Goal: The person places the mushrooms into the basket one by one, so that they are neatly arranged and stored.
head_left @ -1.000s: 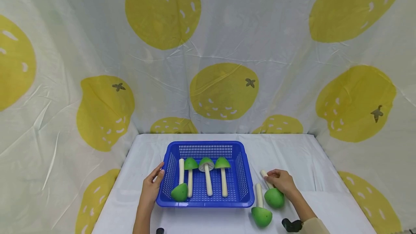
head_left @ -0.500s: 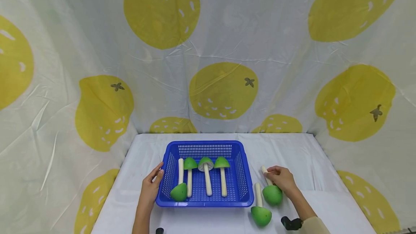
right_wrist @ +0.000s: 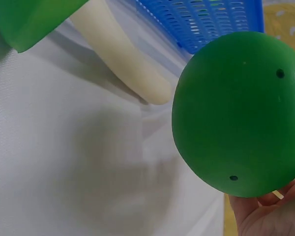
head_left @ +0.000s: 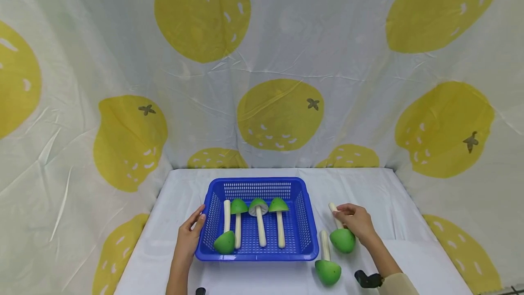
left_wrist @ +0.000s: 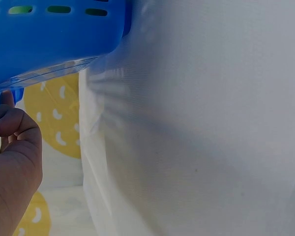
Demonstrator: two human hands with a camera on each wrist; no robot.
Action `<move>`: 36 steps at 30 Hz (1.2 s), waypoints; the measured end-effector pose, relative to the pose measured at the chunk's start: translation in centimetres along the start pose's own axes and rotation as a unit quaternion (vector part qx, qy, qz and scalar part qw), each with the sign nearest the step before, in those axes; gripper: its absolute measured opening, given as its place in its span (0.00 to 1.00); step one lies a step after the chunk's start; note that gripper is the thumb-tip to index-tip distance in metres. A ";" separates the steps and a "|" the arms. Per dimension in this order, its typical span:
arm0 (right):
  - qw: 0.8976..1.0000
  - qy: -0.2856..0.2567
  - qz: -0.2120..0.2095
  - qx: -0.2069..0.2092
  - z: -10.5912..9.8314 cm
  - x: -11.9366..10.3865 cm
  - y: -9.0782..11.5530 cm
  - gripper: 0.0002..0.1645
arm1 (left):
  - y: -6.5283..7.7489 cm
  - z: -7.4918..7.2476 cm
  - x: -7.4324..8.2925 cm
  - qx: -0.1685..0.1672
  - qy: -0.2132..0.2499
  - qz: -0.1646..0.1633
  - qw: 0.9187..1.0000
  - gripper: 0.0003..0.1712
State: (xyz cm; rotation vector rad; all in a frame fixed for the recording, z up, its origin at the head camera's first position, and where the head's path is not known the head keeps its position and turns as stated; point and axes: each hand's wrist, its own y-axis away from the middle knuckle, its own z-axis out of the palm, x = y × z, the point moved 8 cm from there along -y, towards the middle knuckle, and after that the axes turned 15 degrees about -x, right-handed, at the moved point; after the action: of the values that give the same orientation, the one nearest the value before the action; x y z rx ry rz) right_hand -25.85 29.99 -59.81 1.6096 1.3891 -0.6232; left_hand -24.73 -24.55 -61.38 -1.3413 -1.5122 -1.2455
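My right hand [head_left: 355, 220] holds a toy mushroom [head_left: 343, 241] by its pale stem, the green cap towards me. Up close in the right wrist view, that mushroom's round cap [right_wrist: 238, 115] hides its stem and most of the fingers. A second green-capped mushroom [head_left: 327, 272] lies on the white cloth between that hand and the blue plastic basket [head_left: 262, 257]. Inside the basket are several more: one mushroom [head_left: 224, 242] has its cap towards me, while the others have caps on the far side. My left hand [head_left: 189, 233] rests its fingertips against the basket's left rim.
A white cloth [head_left: 229, 279] covers the table. Behind and beside it hang pale curtains [head_left: 213, 117] printed with yellow fruit. Black straps or mounts [head_left: 367, 280] show near the wrists.
My right hand has moved a little away from me with the mushroom, whose cap now stands farther from the one lying on the cloth. The left hand and basket stay put.
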 end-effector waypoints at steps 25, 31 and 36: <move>0.997 -0.052 -0.034 0.041 -0.6 -4.1 1.1 0.28 | -0.3 -0.1 0.0 0.002 0.010 0.010 1.000 0.30; 0.995 -0.071 -0.049 0.047 -0.4 -5.5 1.4 0.28 | -0.3 -0.1 -0.1 0.000 0.013 0.007 1.000 0.31; 0.993 -0.086 -0.063 0.045 -0.1 -6.6 1.5 0.28 | -0.5 -0.1 -0.2 -0.002 0.013 0.001 1.000 0.31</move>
State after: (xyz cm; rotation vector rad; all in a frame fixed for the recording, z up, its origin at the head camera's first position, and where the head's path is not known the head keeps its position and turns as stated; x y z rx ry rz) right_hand -26.07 26.73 -53.85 1.5064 1.3580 -0.8892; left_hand -25.17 -24.70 -61.62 -1.3240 -1.4911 -1.2605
